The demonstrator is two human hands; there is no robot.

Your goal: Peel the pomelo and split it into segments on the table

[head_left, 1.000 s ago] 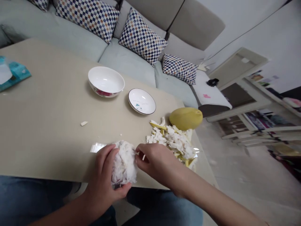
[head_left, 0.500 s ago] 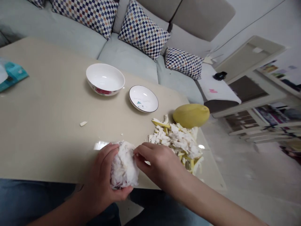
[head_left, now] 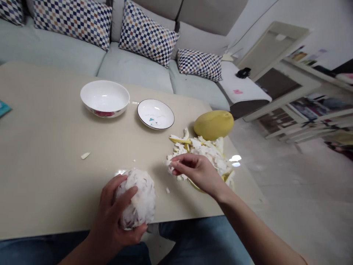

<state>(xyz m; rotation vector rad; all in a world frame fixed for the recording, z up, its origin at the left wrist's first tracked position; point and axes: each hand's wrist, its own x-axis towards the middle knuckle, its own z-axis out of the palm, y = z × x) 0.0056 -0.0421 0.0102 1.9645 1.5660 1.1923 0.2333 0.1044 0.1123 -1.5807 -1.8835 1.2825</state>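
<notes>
My left hand (head_left: 117, 209) is wrapped round a peeled pomelo (head_left: 142, 197), white with pith and faintly pink low on its side, at the table's near edge. A small piece of white pith (head_left: 168, 164) is pinched in the fingertips of my right hand (head_left: 193, 169), apart from the fruit. Behind and below that hand lies a heap of torn white pith and yellow peel (head_left: 208, 151). A whole yellow pomelo (head_left: 213, 125) rests just beyond the heap.
On the table (head_left: 49, 176) stand a deep white bowl (head_left: 104, 97) with red flowers and a shallow dark-rimmed dish (head_left: 156, 114). A peel scrap (head_left: 85, 155) lies at left, near a teal packet (head_left: 3, 108). Beyond is a sofa (head_left: 132, 75) with checked cushions.
My right hand has moved away from the peeled pomelo to the right, with a bit of pith in its fingers. My left hand still holds the fruit. The camera view has shifted to the right.
</notes>
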